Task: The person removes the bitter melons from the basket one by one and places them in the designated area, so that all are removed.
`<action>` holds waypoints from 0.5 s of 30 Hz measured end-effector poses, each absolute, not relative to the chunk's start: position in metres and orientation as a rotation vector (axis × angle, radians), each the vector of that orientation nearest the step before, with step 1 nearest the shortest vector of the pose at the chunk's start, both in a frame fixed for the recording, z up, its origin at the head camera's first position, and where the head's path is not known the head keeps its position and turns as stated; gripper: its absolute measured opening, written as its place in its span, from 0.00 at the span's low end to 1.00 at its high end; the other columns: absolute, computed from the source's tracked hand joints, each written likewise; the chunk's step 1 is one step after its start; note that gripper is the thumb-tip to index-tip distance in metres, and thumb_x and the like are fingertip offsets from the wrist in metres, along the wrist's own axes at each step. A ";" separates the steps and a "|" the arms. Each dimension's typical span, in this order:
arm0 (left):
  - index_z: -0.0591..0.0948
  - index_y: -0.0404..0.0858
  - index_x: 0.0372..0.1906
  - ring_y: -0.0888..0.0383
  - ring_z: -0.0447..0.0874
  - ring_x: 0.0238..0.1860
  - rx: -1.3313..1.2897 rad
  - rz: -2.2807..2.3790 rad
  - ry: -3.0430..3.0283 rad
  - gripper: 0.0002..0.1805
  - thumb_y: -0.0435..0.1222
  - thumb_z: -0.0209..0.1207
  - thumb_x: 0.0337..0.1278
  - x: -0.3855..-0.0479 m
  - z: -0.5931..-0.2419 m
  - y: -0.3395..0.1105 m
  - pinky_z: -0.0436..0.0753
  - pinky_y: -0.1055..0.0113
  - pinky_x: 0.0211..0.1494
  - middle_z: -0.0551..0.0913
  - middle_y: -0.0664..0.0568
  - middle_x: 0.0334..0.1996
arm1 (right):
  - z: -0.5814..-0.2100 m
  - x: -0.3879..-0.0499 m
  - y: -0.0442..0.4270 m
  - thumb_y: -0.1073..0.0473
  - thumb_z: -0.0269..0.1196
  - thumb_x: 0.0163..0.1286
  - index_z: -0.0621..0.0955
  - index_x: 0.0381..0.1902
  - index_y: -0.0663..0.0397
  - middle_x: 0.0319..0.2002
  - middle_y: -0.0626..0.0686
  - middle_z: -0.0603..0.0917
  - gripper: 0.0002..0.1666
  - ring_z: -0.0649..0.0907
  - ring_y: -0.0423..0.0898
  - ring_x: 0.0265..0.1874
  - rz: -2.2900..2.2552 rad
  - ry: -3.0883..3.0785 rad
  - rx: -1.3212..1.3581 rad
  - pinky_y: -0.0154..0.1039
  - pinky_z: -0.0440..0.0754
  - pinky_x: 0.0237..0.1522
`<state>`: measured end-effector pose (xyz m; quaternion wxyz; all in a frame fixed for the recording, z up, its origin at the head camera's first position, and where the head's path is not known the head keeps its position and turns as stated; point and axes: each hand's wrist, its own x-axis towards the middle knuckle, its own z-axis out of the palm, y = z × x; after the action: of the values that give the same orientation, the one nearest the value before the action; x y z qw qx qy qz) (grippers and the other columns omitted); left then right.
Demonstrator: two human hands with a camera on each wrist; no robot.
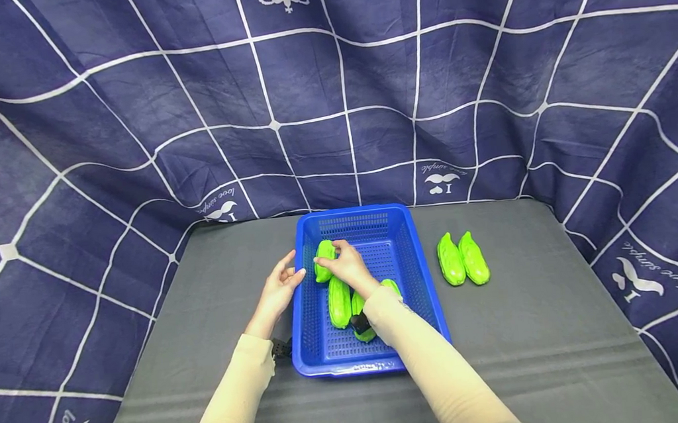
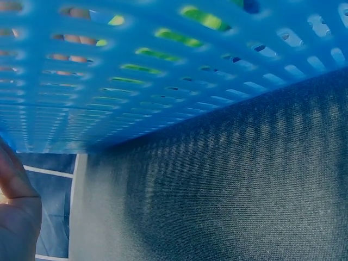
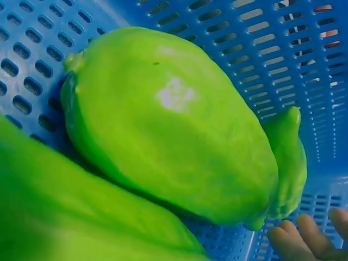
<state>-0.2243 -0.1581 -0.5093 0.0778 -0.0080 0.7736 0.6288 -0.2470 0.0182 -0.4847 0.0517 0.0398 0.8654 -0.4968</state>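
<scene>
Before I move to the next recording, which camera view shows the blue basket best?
The head view: it frames the whole blue basket, though the right hand and sleeve cover parts. The left wrist view shows just slotted outer wall, close up; the right wrist view shows pieces of the inside around green vegetables.

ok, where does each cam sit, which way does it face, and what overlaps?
Head: head-worn, facing forward and down at the blue basket, green vegetables and grid curtain; left hand, right hand and sleeves show.
Left wrist: on that wrist, facing the basket's slotted outer wall and grey cloth; part of the left hand at the lower-left edge.
Right wrist: on that wrist, facing into the basket, vegetables up close; fingers at lower right.
Shared: head and right wrist both show the basket's inside; left wrist glimpses green through slots.
</scene>
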 end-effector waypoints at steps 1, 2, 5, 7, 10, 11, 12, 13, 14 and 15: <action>0.61 0.42 0.75 0.64 0.81 0.36 -0.026 1.883 2.316 0.33 0.34 0.57 0.69 -0.224 -0.509 -0.158 0.80 0.73 0.41 0.81 0.33 0.51 | -0.485 -0.247 0.017 0.47 0.70 0.61 0.72 0.65 0.64 0.60 0.66 0.78 0.41 0.77 0.59 0.61 -1.502 2.636 0.128 0.51 0.73 0.63; 0.61 0.42 0.75 0.64 0.81 0.37 -0.029 1.884 2.314 0.33 0.34 0.57 0.69 -0.224 -0.509 -0.158 0.80 0.73 0.41 0.81 0.33 0.51 | -0.486 -0.247 0.016 0.47 0.70 0.60 0.72 0.65 0.64 0.60 0.66 0.78 0.42 0.76 0.59 0.62 -1.495 2.637 0.135 0.51 0.72 0.64; 0.61 0.42 0.76 0.63 0.82 0.38 -0.025 1.882 2.315 0.33 0.34 0.57 0.69 -0.223 -0.509 -0.159 0.80 0.73 0.41 0.80 0.32 0.51 | -0.488 -0.248 0.013 0.47 0.70 0.60 0.71 0.66 0.65 0.61 0.66 0.76 0.43 0.75 0.59 0.63 -1.467 2.643 0.154 0.51 0.71 0.66; 0.61 0.41 0.76 0.63 0.82 0.38 -0.024 1.882 2.316 0.33 0.34 0.57 0.69 -0.223 -0.510 -0.159 0.80 0.73 0.41 0.80 0.32 0.52 | -0.490 -0.248 0.012 0.47 0.70 0.59 0.70 0.66 0.65 0.62 0.67 0.75 0.43 0.74 0.60 0.64 -1.449 2.648 0.165 0.51 0.70 0.66; 0.61 0.41 0.76 0.63 0.82 0.38 -0.019 1.882 2.320 0.33 0.33 0.56 0.69 -0.224 -0.510 -0.159 0.80 0.74 0.41 0.80 0.31 0.52 | -0.492 -0.248 0.011 0.47 0.70 0.59 0.69 0.66 0.67 0.62 0.68 0.75 0.45 0.74 0.61 0.64 -1.440 2.646 0.165 0.51 0.70 0.66; 0.61 0.42 0.75 0.63 0.82 0.38 -0.025 1.883 2.319 0.33 0.33 0.56 0.69 -0.224 -0.510 -0.159 0.80 0.74 0.41 0.80 0.32 0.52 | -0.493 -0.248 0.011 0.47 0.70 0.59 0.69 0.66 0.67 0.62 0.68 0.75 0.45 0.74 0.61 0.63 -1.437 2.644 0.164 0.51 0.70 0.66; 0.61 0.42 0.75 0.63 0.82 0.37 -0.024 1.882 2.320 0.33 0.33 0.56 0.69 -0.224 -0.510 -0.159 0.80 0.74 0.41 0.80 0.32 0.52 | -0.493 -0.247 0.011 0.47 0.70 0.59 0.68 0.66 0.68 0.62 0.68 0.75 0.45 0.74 0.61 0.63 -1.437 2.642 0.161 0.52 0.71 0.66; 0.61 0.42 0.75 0.64 0.82 0.37 -0.026 1.884 2.316 0.33 0.33 0.56 0.69 -0.224 -0.509 -0.159 0.80 0.74 0.41 0.80 0.32 0.52 | -0.494 -0.247 0.011 0.47 0.70 0.60 0.68 0.67 0.68 0.62 0.68 0.74 0.46 0.74 0.61 0.63 -1.435 2.637 0.159 0.52 0.71 0.66; 0.61 0.41 0.76 0.64 0.82 0.37 -0.018 1.883 2.316 0.33 0.33 0.56 0.69 -0.224 -0.509 -0.159 0.80 0.74 0.41 0.80 0.32 0.52 | -0.495 -0.247 0.011 0.47 0.70 0.60 0.68 0.67 0.69 0.62 0.69 0.75 0.46 0.74 0.61 0.63 -1.433 2.637 0.158 0.52 0.71 0.66; 0.61 0.42 0.76 0.64 0.82 0.37 -0.019 1.884 2.313 0.33 0.33 0.56 0.69 -0.224 -0.509 -0.159 0.80 0.74 0.41 0.80 0.32 0.52 | -0.495 -0.247 0.011 0.47 0.70 0.60 0.67 0.67 0.69 0.61 0.69 0.74 0.46 0.74 0.61 0.62 -1.426 2.635 0.158 0.52 0.71 0.65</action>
<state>-0.2237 -0.1588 -0.5089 0.0791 -0.0063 0.7730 0.6294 -0.2468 0.0108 -0.4955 0.0706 0.0526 0.8761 -0.4741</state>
